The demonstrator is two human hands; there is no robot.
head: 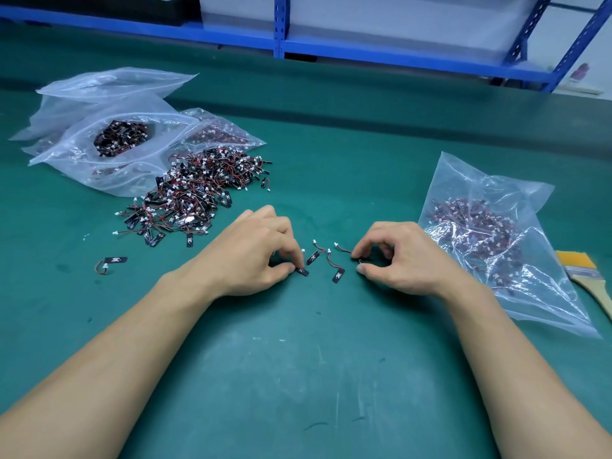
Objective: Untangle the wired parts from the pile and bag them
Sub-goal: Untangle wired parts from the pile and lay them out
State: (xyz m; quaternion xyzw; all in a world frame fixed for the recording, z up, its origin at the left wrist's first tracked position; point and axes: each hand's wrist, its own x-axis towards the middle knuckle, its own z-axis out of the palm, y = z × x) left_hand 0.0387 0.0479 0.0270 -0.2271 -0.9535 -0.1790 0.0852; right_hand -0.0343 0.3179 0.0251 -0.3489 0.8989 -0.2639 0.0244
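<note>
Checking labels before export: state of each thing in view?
left hand: pinches loose part on mat
right hand: pinches second part
pile: tangled, unbagged
right bag: lying flat, holds parts
left bag: lying, holds parts
brush: lying untouched

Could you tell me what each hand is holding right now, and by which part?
The left hand pinches a wired part by its black tab. The right hand pinches a second wired part at the wire's tab end, the tab mostly hidden.
</note>
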